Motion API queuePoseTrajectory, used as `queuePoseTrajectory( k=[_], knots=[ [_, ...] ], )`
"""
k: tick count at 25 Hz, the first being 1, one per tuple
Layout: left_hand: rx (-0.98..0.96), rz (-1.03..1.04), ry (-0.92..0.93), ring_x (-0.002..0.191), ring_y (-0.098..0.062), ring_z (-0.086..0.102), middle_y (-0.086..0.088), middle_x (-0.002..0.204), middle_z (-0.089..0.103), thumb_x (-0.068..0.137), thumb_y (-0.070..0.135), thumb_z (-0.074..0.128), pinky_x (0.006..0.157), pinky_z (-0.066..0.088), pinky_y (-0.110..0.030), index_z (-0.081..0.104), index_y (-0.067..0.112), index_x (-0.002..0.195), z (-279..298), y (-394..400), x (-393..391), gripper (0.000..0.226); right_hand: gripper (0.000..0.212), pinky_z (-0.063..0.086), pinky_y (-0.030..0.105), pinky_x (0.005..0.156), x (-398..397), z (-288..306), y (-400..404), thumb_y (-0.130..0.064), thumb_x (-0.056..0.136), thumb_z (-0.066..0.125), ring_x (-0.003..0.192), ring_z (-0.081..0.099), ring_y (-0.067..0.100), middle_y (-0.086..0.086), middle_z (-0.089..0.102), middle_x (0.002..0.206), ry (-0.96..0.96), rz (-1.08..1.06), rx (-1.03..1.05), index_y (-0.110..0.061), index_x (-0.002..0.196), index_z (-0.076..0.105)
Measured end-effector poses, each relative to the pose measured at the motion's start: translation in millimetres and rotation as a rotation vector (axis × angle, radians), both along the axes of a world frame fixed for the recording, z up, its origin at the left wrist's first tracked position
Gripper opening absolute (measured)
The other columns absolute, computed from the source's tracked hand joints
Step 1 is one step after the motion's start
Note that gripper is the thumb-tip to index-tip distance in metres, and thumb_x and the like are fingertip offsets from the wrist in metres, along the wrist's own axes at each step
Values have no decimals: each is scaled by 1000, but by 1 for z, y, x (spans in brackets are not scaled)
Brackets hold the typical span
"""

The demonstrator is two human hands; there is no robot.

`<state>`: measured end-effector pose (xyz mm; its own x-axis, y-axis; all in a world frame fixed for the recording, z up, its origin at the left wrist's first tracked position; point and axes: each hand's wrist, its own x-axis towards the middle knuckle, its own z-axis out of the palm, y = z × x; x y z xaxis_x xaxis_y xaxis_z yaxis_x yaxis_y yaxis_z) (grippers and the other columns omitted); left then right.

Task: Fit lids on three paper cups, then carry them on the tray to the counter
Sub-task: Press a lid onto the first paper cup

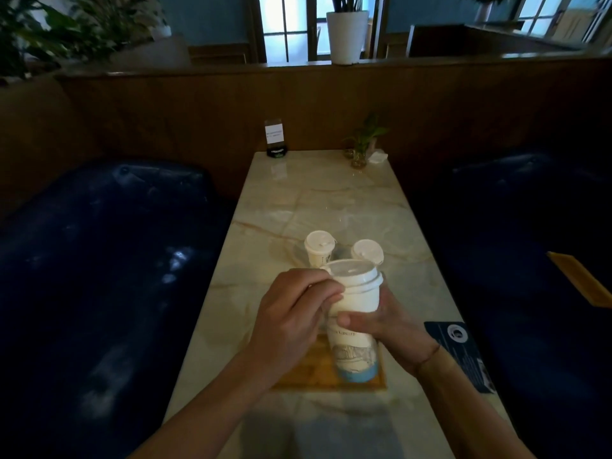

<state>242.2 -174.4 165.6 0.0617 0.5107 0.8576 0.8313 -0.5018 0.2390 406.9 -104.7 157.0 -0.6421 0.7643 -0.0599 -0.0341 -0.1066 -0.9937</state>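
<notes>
A tall white paper cup [356, 346] with a blue base is held above a wooden tray [304, 372] on the marble table [318, 207]. My right hand [387, 323] grips the cup's middle, thumb across the front. My left hand [294, 313] pinches the edge of the white lid [352, 274] sitting on the cup's rim. Just beyond stand two more cups, each with a white lid: one at the left [318, 248] and one at the right [367, 251].
A card holder [275, 137] and a small plant in a glass [361, 150] stand at the table's far end. A dark card [463, 352] lies at the right edge. Dark blue seats [99, 260] flank the table. A wooden partition rises behind.
</notes>
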Motion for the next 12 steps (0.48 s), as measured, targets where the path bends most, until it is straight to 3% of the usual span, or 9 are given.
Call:
queuePoseTrajectory(
  k=[2,4,7,9,12],
  knots=[
    [27,38,101,88,-18,63,-4,99,67,95,12,65,74,54,-35,70,10,97,3,7,0,6,76,55,54,93,-11,3,-1,-6,64,88,110,66,29,16,66,120,-70,-121,146,-5,129,48],
    [41,62,174,89,-18,63,-4,98,68,88,7,72,73,54,-35,70,9,96,4,8,1,8,66,59,45,87,-20,1,-7,-5,65,87,102,70,20,9,71,111,-91,-258,241,-8,122,54],
    [75,55,111,90,-16,64,0,105,62,88,12,75,73,55,-33,68,12,102,1,7,4,16,58,61,31,77,-21,-3,-19,-12,65,87,95,73,14,4,74,105,-31,-354,238,-19,116,59],
    [103,38,11,88,-16,66,1,107,61,88,16,75,70,57,-34,67,12,104,2,6,5,18,59,61,33,78,-19,-1,-23,-25,61,87,95,73,16,3,75,106,11,-343,189,-22,114,61],
    [150,4,-43,90,-13,66,1,103,66,86,16,76,69,57,-35,69,10,101,1,4,9,18,69,59,46,87,-15,3,-26,-35,57,84,99,73,22,9,74,109,29,-309,153,-15,118,61]
  ],
)
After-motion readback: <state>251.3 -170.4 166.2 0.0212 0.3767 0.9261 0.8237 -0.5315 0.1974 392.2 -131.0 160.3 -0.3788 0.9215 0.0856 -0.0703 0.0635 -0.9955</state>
